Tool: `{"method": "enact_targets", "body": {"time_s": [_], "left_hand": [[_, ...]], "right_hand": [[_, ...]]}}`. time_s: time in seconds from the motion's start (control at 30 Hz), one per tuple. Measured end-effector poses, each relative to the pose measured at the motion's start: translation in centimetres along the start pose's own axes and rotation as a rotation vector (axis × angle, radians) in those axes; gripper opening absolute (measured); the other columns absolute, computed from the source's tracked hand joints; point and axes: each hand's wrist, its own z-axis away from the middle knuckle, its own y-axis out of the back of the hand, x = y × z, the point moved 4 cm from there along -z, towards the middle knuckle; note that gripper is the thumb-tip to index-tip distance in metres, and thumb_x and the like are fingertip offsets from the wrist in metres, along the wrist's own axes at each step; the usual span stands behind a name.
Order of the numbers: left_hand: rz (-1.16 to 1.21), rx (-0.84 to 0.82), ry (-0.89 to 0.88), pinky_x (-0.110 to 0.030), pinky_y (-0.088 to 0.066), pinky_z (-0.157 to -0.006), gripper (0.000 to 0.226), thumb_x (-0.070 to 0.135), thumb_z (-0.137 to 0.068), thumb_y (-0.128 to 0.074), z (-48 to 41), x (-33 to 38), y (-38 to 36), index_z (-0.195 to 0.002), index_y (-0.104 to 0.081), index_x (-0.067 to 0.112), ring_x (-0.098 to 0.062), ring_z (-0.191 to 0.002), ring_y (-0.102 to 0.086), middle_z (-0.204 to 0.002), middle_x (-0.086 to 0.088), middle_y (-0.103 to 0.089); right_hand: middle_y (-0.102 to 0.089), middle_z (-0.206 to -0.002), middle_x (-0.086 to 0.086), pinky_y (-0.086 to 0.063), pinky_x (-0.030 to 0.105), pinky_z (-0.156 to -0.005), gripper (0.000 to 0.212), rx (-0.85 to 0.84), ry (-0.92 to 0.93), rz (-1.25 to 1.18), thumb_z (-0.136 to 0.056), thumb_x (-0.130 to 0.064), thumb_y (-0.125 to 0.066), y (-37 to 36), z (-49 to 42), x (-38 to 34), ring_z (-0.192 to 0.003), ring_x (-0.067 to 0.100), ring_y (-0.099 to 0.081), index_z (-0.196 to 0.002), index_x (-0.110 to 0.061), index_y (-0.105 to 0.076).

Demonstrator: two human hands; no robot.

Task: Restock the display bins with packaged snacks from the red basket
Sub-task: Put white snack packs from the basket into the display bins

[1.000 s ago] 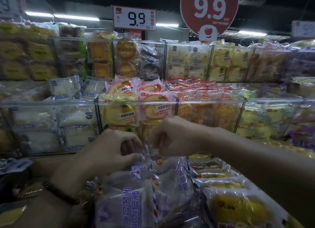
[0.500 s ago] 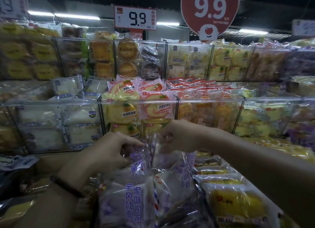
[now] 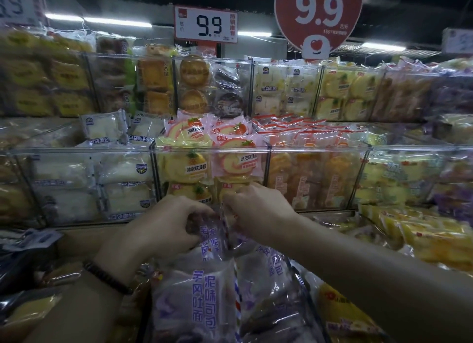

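- purple snack packs [image 3: 197,304]: clear wrappers with big purple characters, pale bread inside, standing on edge and crammed close together at the bottom middle
- raised pack [image 3: 213,236]: same kind, upright and higher than the others, top pinched by the left hand [image 3: 169,227]; the right hand [image 3: 258,209] pinches a wrapper edge right beside it, can't tell if it's the same pack
- display bins [image 3: 317,149]: clear plastic boxes side by side in two rows just behind, stuffed with white buns, yellow and pink rolls, and orange cakes
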Motion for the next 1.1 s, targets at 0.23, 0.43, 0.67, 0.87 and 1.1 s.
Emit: {"method": "enact_targets", "body": {"time_s": [0.23, 0.43, 0.67, 0.87, 1.1], "left_hand": [[0.060, -0.023, 0.075, -0.025, -0.059, -0.092, 0.046, 0.024, -0.084, -0.083, 0.0, -0.9, -0.2, -0.125, -0.074, 0.044, 0.010, -0.097, -0.068, -0.107, 0.028, -0.073], [0.016, -0.030, 0.062, -0.027, -0.059, -0.091, 0.049, 0.020, -0.082, -0.082, -0.1, -0.4, -0.4, -0.126, -0.074, 0.039, 0.007, -0.096, -0.068, -0.105, 0.024, -0.074], [-0.052, 0.057, -0.018, -0.031, -0.058, -0.075, 0.048, 0.017, -0.079, -0.082, -0.2, 0.3, -0.8, -0.117, -0.073, 0.044, 0.000, -0.080, -0.067, -0.087, 0.018, -0.074], [-0.025, 0.170, -0.032, -0.016, -0.045, -0.071, 0.056, 0.019, -0.081, -0.089, -0.1, 0.8, -0.6, -0.125, -0.072, 0.049, 0.016, -0.075, -0.055, -0.088, 0.031, -0.063], [0.006, 0.131, -0.029, -0.028, -0.058, -0.075, 0.055, 0.021, -0.071, -0.093, 0.0, 0.6, 0.0, -0.116, -0.074, 0.047, 0.004, -0.082, -0.064, -0.092, 0.023, -0.069]], "right_hand": [[-0.064, -0.101, -0.007, -0.055, 0.035, -0.069, 0.046, -0.061, -0.039, 0.082, -0.074, -0.045, -0.078, 0.9, 0.3, 2.1, -0.085, 0.021, -0.064, -0.116, -0.037, -0.063], [-0.064, -0.101, 0.002, -0.058, 0.040, -0.067, 0.040, -0.030, -0.151, 0.029, -0.082, -0.034, -0.077, -0.6, 1.0, 1.4, -0.083, 0.028, -0.065, -0.116, -0.031, -0.057], [-0.059, -0.111, 0.010, -0.048, 0.043, -0.071, 0.032, -0.013, -0.177, -0.001, -0.089, -0.013, -0.068, -1.3, 2.2, 0.7, -0.102, 0.036, -0.061, -0.117, -0.017, -0.052], [-0.060, -0.114, 0.009, -0.057, 0.045, -0.079, 0.038, 0.002, -0.174, -0.026, -0.089, -0.011, -0.070, -1.2, 2.4, 0.8, -0.106, 0.031, -0.059, -0.124, -0.016, -0.056], [-0.059, -0.106, 0.003, -0.055, 0.042, -0.074, 0.031, 0.038, -0.169, -0.045, -0.087, -0.021, -0.072, -1.4, 2.4, 1.3, -0.097, 0.027, -0.059, -0.113, -0.025, -0.055]]}}
